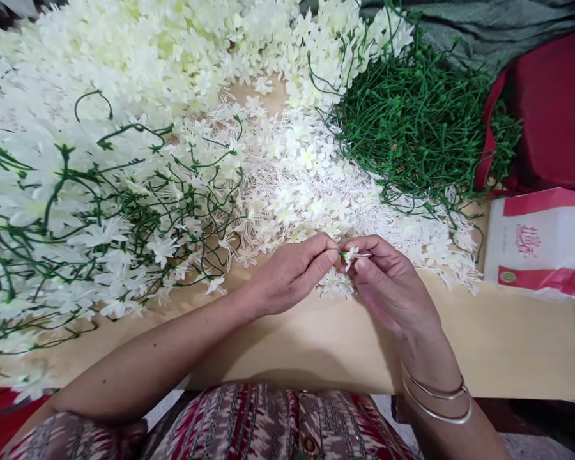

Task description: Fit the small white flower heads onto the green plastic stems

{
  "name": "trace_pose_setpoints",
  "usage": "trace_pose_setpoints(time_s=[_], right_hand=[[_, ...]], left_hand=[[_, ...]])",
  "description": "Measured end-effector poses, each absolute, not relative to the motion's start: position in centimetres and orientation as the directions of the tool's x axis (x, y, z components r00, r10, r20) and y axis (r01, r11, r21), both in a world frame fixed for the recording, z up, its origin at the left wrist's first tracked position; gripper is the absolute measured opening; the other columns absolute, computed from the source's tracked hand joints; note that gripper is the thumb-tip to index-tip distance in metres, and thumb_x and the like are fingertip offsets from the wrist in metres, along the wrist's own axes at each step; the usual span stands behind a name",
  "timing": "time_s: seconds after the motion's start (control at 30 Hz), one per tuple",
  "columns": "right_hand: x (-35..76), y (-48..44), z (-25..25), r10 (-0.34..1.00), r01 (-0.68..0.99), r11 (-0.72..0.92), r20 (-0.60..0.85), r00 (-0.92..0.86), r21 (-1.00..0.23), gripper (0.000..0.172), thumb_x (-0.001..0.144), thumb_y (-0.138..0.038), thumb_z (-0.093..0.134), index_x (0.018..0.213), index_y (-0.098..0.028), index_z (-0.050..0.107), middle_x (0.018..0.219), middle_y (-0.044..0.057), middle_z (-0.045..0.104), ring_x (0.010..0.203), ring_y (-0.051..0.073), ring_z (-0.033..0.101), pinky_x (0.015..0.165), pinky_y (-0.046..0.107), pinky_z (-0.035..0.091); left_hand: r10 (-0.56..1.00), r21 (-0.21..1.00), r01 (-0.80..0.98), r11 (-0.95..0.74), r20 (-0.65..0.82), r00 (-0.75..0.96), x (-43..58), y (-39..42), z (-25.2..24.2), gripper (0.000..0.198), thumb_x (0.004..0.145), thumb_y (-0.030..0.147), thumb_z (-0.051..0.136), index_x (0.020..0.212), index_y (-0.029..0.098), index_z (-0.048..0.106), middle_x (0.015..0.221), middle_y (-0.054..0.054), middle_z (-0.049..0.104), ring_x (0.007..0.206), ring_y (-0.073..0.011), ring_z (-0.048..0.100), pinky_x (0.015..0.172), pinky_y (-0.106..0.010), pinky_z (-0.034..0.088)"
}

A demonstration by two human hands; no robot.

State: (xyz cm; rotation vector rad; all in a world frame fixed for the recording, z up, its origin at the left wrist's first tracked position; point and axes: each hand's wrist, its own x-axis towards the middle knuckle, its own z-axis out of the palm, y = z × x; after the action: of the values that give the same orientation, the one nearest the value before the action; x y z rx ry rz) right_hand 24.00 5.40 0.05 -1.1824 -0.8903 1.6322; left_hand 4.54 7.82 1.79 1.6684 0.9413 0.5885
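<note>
My left hand (292,271) and my right hand (388,281) meet over the near edge of a pile of loose white artificial flowers (311,185). Both pinch at one small white flower with a thin green stem (351,255) held between their fingertips. The right wrist wears two metal bangles (436,399). The hands hover just above the tan table (498,338), with a few blossoms lying under them.
Assembled green vines with white flowers (91,211) spread across the left. A heap of bare green stems (412,121) lies at the back right. A red bag (551,108) and a white-and-red packet (541,243) sit at the right edge. My patterned lap (268,421) is below.
</note>
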Motion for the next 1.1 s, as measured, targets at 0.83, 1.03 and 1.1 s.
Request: trace_pose_setpoints(time_s=[0.83, 1.03, 1.1], right_hand=[[24.7, 6.0, -1.0, 0.977, -0.178, -0.171, -0.145, -0.153, -0.969, 0.013, 0.074, -0.036, 0.091, 0.077, -0.03, 0.08, 0.083, 0.0, 0.074, 0.076, 0.015, 0.066, 0.07, 0.031, 0.054], [25.2, 6.2, -1.5, 0.973, -0.125, -0.136, -0.109, -0.203, -0.983, 0.014, 0.074, -0.037, 0.091, 0.075, -0.03, 0.079, 0.084, 0.0, 0.073, 0.078, 0.015, 0.066, 0.071, 0.031, 0.054], [25.2, 6.2, -1.6, 0.974, -0.127, -0.131, -0.104, -0.2, -0.983, 0.014, 0.074, -0.037, 0.091, 0.074, -0.031, 0.079, 0.084, 0.0, 0.073, 0.08, 0.016, 0.066, 0.073, 0.032, 0.055]], left_hand=[[0.775, 0.943, 0.273, -0.188, -0.028, 0.631, 4.4, 8.3, 1.1, 0.035, 0.107, 0.04, 0.041, 0.095, 0.019, 0.065, 0.083, 0.0, 0.067, 0.075, -0.0117, 0.059, 0.07, -0.023, 0.043], [0.774, 0.942, 0.271, -0.198, -0.02, 0.633, 4.3, 8.1, 1.0, 0.036, 0.107, 0.041, 0.041, 0.092, 0.019, 0.065, 0.076, 0.001, 0.062, 0.07, -0.0108, 0.056, 0.066, -0.022, 0.041], [0.773, 0.946, 0.263, -0.191, -0.021, 0.635, 4.3, 8.1, 0.9, 0.034, 0.107, 0.041, 0.042, 0.091, 0.019, 0.064, 0.074, 0.002, 0.06, 0.069, -0.0105, 0.055, 0.065, -0.022, 0.04]])
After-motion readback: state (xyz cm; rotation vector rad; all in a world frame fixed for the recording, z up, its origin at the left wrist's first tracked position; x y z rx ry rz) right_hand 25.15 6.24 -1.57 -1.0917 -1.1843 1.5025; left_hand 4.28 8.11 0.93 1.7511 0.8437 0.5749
